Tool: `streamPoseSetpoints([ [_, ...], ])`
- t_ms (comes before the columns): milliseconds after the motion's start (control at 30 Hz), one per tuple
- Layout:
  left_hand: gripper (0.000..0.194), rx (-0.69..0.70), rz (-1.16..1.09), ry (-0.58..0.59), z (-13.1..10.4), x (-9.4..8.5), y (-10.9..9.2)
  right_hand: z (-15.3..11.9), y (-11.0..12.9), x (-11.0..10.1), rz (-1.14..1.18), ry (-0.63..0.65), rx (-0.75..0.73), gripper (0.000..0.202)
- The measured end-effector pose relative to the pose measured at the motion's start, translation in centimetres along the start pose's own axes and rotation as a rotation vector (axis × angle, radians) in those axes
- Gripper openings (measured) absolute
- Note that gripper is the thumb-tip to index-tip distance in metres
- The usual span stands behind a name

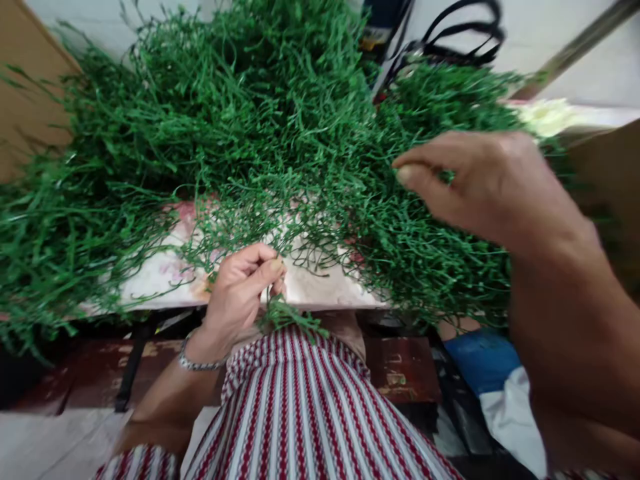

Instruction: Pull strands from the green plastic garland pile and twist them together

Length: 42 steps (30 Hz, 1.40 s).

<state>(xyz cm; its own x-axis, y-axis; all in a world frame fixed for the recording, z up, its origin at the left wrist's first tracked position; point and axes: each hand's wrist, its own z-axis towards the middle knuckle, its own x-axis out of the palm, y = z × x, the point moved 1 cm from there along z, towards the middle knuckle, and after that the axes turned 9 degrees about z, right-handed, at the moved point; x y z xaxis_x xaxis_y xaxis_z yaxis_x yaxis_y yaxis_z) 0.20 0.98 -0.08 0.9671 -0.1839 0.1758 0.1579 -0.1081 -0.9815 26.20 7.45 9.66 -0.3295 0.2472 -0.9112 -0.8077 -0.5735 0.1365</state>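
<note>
My left hand (pixel 245 290) is closed in a pinch near the table's front edge, above the striped cloth over my lap. It holds a small green sprig (pixel 293 317), whose thin branching strands hang below the fingers. My right hand (pixel 480 177) is raised over the right part of a big heap of green sprigs (pixel 280 113). Its thumb and forefinger are pressed together, and I cannot make out anything between them. The hand and forearm are slightly blurred.
The heap spreads over a table with a pale flowered cover (pixel 330 287). Cardboard stands at the left (pixel 30 87) and right (pixel 610 180). Behind are a bag with black handles (pixel 465 30) and a pale yellow flower-like thing (pixel 547 117). A dark red wooden piece (pixel 400 363) lies below the edge.
</note>
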Motion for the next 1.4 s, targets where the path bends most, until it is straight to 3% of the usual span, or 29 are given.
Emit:
streamPoseSetpoints([
  [100,0.015,0.022,-0.097,-0.021,0.9,0.2,0.3,-2.5,6.0,3.5,0.372,0.08,-0.071,0.03],
  [167,0.015,0.055,-0.102,-0.038,1.1,0.3,0.7,-3.8,8.5,6.1,0.606,0.136,-0.055,0.033],
  [267,0.017,0.12,-0.04,-0.09,1.2,0.3,1.4,-4.8,10.1,9.3,0.864,0.17,0.024,0.034],
  [400,0.017,0.155,0.111,-0.123,1.3,0.3,2.5,-5.3,10.2,11.4,0.901,0.168,0.153,0.022],
  [533,0.012,0.191,0.174,-0.111,0.8,0.7,3.0,-6.0,9.9,12.1,0.898,0.052,0.258,0.011],
  [667,0.022,0.196,0.342,-0.164,-0.7,0.9,3.0,-6.9,10.1,12.6,0.937,-0.111,0.3,0.009],
  [833,0.006,0.207,0.572,-0.095,-1.9,1.1,3.2,-7.8,11.1,13.5,0.93,-0.27,0.357,0.008],
  [1033,0.01,0.077,0.371,-0.04,-1.3,0.8,4.1,-8.2,11.7,14.2,0.968,-0.248,0.342,0.018],
  [1133,0.01,0.113,0.461,-0.002,-1.5,0.8,3.8,-8.4,11.6,14.3,1.001,-0.209,0.289,0.023],
  [1300,0.007,0.139,0.664,-0.009,-2.1,0.8,3.1,-8.3,11.2,14.2,0.934,-0.238,0.193,0.013],
  [1400,0.005,0.142,0.68,0.036,-2.1,0.7,3.0,-8.3,11.1,13.9,0.945,-0.191,0.141,0.011],
])
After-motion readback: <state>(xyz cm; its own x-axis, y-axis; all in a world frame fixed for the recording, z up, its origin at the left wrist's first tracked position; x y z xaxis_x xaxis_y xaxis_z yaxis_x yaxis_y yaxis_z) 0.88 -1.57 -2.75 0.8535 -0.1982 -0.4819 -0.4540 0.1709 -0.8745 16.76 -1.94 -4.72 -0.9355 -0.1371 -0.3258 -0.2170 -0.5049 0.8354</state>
